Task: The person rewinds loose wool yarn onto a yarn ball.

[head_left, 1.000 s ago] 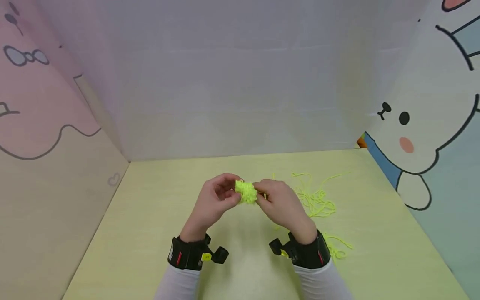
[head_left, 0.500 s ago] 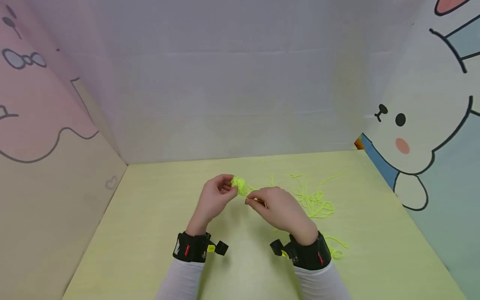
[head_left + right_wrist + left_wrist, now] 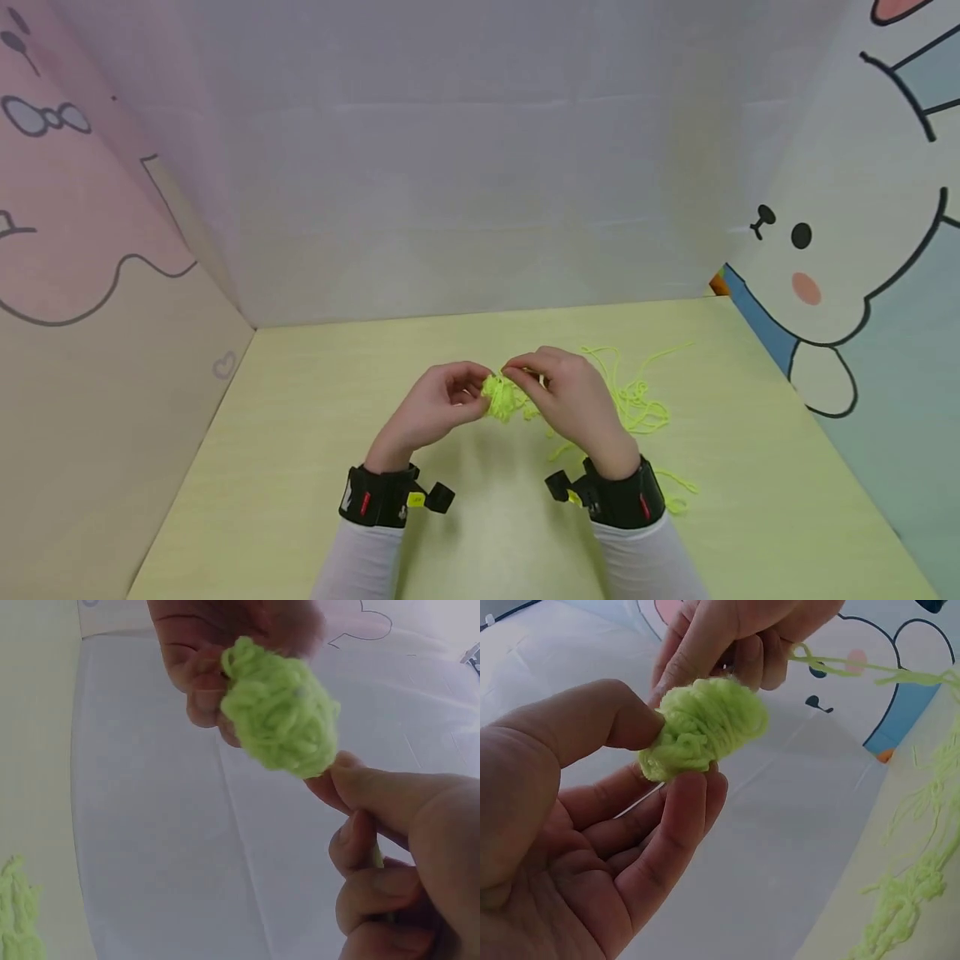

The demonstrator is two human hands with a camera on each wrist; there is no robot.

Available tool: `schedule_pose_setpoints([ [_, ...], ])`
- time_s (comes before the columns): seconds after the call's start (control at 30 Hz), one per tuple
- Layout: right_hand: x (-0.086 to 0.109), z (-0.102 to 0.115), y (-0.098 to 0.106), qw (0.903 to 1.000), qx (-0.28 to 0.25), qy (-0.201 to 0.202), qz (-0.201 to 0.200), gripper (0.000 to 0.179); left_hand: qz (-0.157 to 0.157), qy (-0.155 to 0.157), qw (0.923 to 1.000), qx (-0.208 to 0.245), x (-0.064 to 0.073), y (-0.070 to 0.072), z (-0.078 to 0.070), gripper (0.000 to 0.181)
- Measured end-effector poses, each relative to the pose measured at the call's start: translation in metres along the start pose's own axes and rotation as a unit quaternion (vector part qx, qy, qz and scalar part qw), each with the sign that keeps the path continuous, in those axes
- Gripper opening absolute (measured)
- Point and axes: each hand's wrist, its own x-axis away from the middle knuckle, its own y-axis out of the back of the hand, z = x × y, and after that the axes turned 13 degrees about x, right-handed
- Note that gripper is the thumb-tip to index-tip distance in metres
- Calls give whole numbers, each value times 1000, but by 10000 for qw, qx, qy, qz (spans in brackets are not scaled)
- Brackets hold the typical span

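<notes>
1. Pale yellow tabletop [image 3: 300, 467] meets a whitish backdrop [image 3: 480, 183].
2. Over its middle, the left hand [image 3: 431, 417] pinches a neon-yellow yarn ball [image 3: 501, 398] from nine o'clock.
3. At three o'clock, the right hand [image 3: 573, 398] curls round a yarn strand [image 3: 907, 677], fingertips by the ball.
4. Beyond it, loose yarn [image 3: 636, 392] lies tangled.

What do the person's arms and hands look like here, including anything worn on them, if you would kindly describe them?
The left hand and right hand are ungloved. Each arm has a whitish sleeve and a black wristband with a small red mark. A boxy black wrist camera juts inward from each band, beside a yellow tag.
</notes>
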Motion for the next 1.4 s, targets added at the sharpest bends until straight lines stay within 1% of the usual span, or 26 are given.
schedule_pose_setpoints([
  [0.1,-1,0,-2,9999,-39,-99,100,14,176,-86,9996,198,1,1,-3,26],
  [0.2,-1,1,-4,9994,-90,-232,231,14,243,-251,9984,453,3,2,-6,27],
  [0.3,1,1,-5,9981,-184,-400,441,14,203,-425,9959,769,4,3,-8,27],
  [0.4,2,3,-8,9954,-268,-541,740,16,83,-540,9913,1200,5,4,-8,26],
  [0.47,3,5,-10,9935,-252,-573,948,17,-91,-560,9871,1497,5,4,-7,27],
  [0.5,3,6,-11,9925,-224,-558,1065,15,-226,-567,9848,1623,4,4,-7,28],
  [0.53,4,7,-12,9914,-203,-531,1182,14,-397,-568,9827,1720,4,3,-6,29],
  [0.63,3,13,-14,9869,-151,-355,1564,13,-1039,-585,9755,1849,1,3,-3,30],
  [0.7,3,16,-14,9829,-95,-203,1828,14,-1477,-615,9701,1826,-1,2,-2,30],
  [0.77,3,19,-13,9790,-52,-13,2038,15,-1843,-636,9644,1786,-3,2,-2,30],
  [0.83,4,21,-12,9766,39,180,2142,16,-2104,-652,9595,1755,-5,3,-1,29],
  [0.9,4,23,-9,9754,109,353,2173,15,-2280,-649,9562,1715,-6,3,0,29],
  [0.97,5,26,-7,9739,147,498,2211,15,-2397,-654,9531,1728,-7,3,1,28],
  [1.07,6,29,-5,9718,132,606,2274,14,-2505,-667,9491,1787,-7,2,3,26],
  [1.2,8,32,-5,9687,114,731,2368,11,-2574,-672,9466,1820,-7,-2,3,22],
  [1.27,8,33,-5,9685,152,802,2353,11,-2587,-671,9471,1774,-7,-4,3,21],
  [1.4,8,34,-3,9715,179,910,2180,12,-2621,-682,9523,1404,-7,-8,5,22],
])
